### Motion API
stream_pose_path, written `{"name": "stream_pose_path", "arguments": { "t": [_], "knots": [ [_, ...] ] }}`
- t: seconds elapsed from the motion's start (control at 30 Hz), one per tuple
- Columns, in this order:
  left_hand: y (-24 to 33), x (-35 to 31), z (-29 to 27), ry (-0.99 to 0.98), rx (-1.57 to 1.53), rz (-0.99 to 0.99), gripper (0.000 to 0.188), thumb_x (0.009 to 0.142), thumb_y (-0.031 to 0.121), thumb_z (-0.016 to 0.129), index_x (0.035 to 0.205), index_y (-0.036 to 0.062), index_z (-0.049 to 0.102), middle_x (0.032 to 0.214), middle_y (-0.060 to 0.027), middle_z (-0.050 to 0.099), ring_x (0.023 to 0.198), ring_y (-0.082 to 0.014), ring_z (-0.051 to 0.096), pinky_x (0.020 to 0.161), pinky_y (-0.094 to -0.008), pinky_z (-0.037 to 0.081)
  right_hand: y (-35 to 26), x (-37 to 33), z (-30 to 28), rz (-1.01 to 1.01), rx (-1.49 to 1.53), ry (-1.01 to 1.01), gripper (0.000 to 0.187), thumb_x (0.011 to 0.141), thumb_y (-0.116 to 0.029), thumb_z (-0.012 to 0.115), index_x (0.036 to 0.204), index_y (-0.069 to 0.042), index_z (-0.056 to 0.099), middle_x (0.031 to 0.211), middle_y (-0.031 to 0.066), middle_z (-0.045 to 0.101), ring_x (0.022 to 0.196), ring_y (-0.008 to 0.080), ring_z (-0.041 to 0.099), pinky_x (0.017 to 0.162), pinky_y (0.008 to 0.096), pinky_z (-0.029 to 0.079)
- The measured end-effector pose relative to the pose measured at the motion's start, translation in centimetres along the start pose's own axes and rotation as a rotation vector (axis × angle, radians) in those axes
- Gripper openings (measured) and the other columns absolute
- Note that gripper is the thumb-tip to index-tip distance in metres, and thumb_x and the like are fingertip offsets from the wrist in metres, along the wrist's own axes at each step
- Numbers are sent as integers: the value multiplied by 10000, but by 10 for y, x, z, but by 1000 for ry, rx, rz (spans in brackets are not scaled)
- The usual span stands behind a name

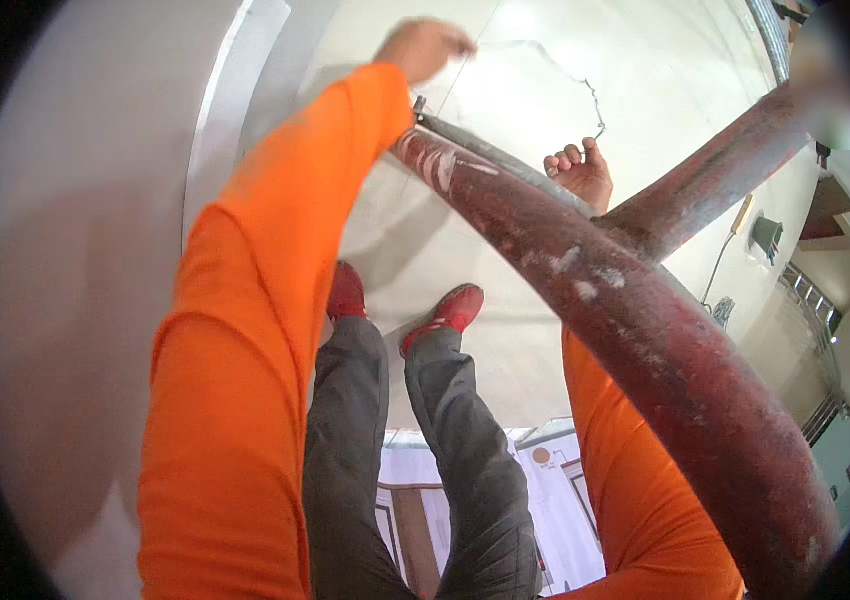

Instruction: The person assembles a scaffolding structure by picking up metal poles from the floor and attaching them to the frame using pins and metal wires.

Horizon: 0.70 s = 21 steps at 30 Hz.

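Observation:
My left hand (423, 50), slightly blurred, reaches past the far end of a red-brown pipe (645, 345). Its fingers are drawn together at one end of a thin, dark, chain-like cord (596, 100). Across the light floor the cord curves towards my right hand (585, 175). That hand shows beyond the pipe, fingers curled and thumb raised, with the cord's other end at its fingertips. Worn and paint-spotted, the pipe slants from upper middle to lower right, with a branch pipe (715, 170) joined to it. It hides part of my right arm.
A narrow grey bar (505, 160) runs along the pipe's far side. To the right lie a dark green container (767, 238), a yellow-handled tool (742, 214) and a cable (713, 275). A pale wall (75, 250) rises on the left. Printed sheeting (555, 490) lies behind my red shoes (455, 312).

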<state>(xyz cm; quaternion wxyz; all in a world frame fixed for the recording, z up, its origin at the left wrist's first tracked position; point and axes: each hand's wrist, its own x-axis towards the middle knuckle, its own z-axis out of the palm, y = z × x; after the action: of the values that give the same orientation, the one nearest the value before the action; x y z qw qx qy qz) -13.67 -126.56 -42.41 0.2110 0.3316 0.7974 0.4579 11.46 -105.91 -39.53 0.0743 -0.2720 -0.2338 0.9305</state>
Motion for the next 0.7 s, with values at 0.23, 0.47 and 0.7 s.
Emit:
{"name": "stream_pose_path", "arguments": {
  "t": [0.23, 0.47, 0.7],
  "knots": [
    [64, -20, -53, -71, 172, -82, 264, 913, 198, 505, 1036, 123, 727, 960, -107, 719, 890, -238, 675, 829, -349, 507, 86, -16, -17, 94, 50, 660, 195, 1019, -261, 449, 1121, -113, 525, 678, 3, 460, 620, 153, 507, 600, 308, 496],
    [70, -172, -46, 130, -287, -608, 269, 943, 230, 547, 1064, 54, 710, 979, -108, 710, 841, -189, 643, 790, -295, 481, 196, -70, 64, 376, -391, 640, 199, 1015, -211, 410, 1116, -72, 511, 679, 6, 441, 525, 119, 443, 465, 293, 477],
    [55, -192, -43, 161, -927, -778, 271, 967, 208, 553, 1164, 69, 676, 686, 76, 435, 569, -29, 359, 497, -193, 316, 185, -84, 179, 604, -444, 258, 236, 972, -195, 450, 1050, 17, 519, 706, 45, 509, 528, 172, 531, 483, 318, 518]
  ]
}}
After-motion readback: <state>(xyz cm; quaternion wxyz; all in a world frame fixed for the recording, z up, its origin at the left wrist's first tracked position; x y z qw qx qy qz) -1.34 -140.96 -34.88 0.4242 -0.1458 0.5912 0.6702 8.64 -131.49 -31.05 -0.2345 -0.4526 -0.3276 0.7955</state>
